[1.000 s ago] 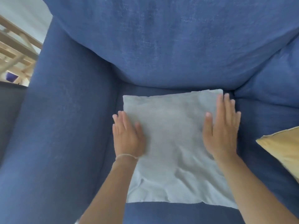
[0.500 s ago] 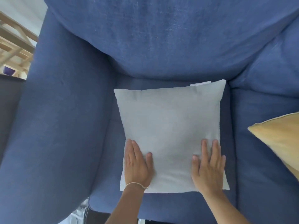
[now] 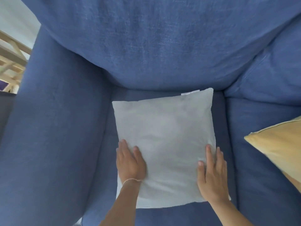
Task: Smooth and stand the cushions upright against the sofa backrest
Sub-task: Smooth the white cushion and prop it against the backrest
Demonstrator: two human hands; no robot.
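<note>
A pale grey square cushion lies flat on the blue sofa seat, its far edge close to the backrest. A small white label shows at its far right corner. My left hand rests palm down on the cushion's near left edge, fingers together. On the near right edge my right hand presses flat in the same way. Neither hand grips the fabric. A yellow cushion lies on the seat at the right, partly cut off by the frame.
The sofa's thick left armrest runs along the cushion's left side. A second backrest pillow fills the right corner. Beyond the armrest, light wooden frames stand at the far left.
Both hands slid from the cushion's far half back to its near edge, then spread slightly outward. The wrinkled surface now looks smooth. The view has pulled back a little.
</note>
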